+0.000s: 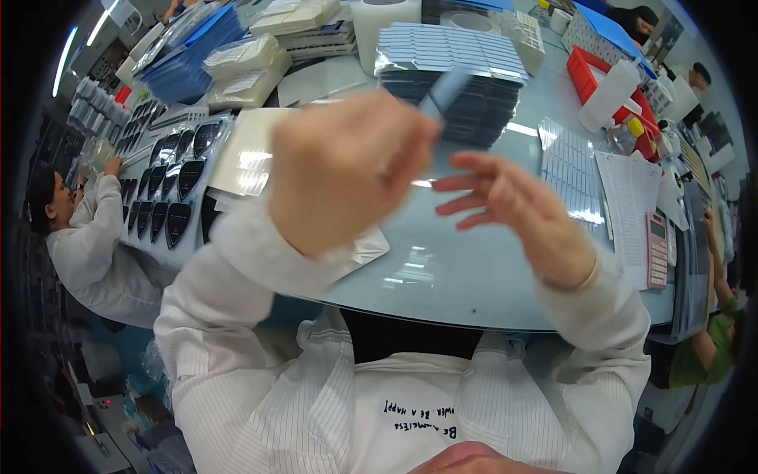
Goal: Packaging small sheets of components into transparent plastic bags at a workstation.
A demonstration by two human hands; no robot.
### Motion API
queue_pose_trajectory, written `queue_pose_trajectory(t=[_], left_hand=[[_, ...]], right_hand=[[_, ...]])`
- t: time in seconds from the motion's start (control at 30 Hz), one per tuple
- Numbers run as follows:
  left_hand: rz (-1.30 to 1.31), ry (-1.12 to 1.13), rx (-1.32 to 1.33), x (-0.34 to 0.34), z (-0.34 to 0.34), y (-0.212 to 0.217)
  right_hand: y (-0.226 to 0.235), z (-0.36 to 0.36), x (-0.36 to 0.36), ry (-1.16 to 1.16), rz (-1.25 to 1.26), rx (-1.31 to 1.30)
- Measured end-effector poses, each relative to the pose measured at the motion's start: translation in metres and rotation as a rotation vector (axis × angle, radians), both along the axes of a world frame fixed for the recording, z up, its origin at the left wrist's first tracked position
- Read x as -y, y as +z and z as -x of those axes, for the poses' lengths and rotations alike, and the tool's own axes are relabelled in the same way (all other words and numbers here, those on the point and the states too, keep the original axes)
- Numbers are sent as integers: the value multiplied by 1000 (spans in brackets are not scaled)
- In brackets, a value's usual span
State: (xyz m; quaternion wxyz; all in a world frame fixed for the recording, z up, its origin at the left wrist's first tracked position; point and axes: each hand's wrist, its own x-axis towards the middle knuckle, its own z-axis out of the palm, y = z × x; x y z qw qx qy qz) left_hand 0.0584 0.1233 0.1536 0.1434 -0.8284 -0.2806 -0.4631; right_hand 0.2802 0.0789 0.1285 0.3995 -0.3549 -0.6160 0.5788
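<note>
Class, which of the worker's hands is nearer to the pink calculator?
Right. The right hand is left of the pink calculator; the left hand is farther left, beyond the right hand.

The left hand (345, 170) holds a bluish strip (448, 92) near the right hand (527, 209).

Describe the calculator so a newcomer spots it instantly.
Start at the glossy table and look right of the right hand. A white printed sheet lies there, with the calculator along its lower right edge. Unlike that flat sheet, it is a pink slab with a dark display and rows of keys.
</note>
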Motion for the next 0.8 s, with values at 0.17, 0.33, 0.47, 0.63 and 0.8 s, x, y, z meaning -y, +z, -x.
queue_pose_trajectory(t=[0.17,0.33,0.47,0.63,0.8], left_hand=[[83,-168,-121,42,-43,-50],[307,-324,-120,63,-48,-62],[382,-507,-73,61,-15,-48],[353,-267,86,86,36,-47],[566,-242,121,82,33,-87]], right_hand=[[-15,3,36,-103,328,-166],[-29,-23,49,-162,335,-99],[-33,-41,62,-195,47,-6],[-44,-44,63,15,-17,-96],[-92,-37,38,-165,225,-15]])
